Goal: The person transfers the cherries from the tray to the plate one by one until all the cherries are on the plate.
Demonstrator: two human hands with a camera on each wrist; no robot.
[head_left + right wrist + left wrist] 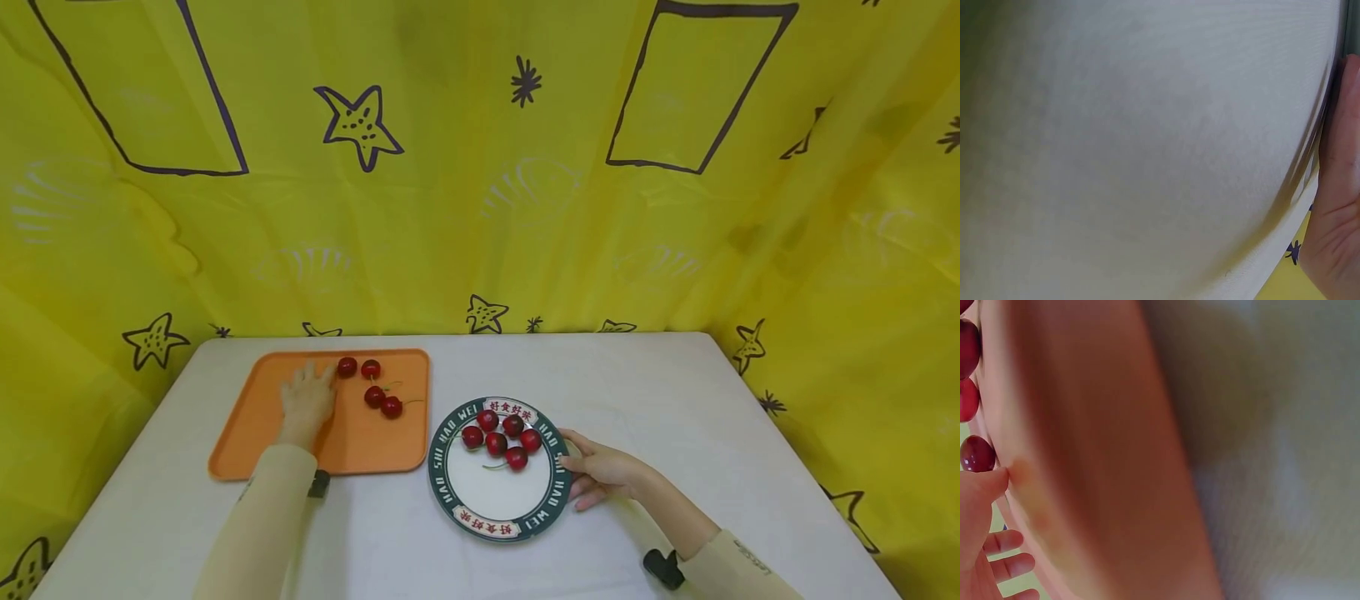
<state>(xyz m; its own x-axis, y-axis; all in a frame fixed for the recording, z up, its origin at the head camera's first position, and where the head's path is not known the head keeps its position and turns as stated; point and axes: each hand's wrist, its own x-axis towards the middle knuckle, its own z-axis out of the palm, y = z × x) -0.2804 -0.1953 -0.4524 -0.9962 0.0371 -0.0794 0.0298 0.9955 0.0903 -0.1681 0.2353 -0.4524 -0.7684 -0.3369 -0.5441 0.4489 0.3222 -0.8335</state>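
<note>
In the head view my left hand (306,407) is over the orange tray (255,417), fingers spread, with its thumb side close to a red cherry (347,367). The left wrist view shows the thumb tip of that hand (975,519) beside a dark cherry (977,454), nothing between the fingers. My right hand (611,468) grips the right rim of a round plate (495,492) with a green lettered border, thumb on top of the rim. Several cherries (497,444) lie on the plate's upper half. In the right wrist view part of my right hand (1340,169) shows at the edge.
More cherries (375,396), some with stems, lie in the tray's right part. Tray and plate stand on a white-covered table (637,400), the plate to the right of the tray. A yellow patterned curtain (465,208) hangs behind and at both sides.
</note>
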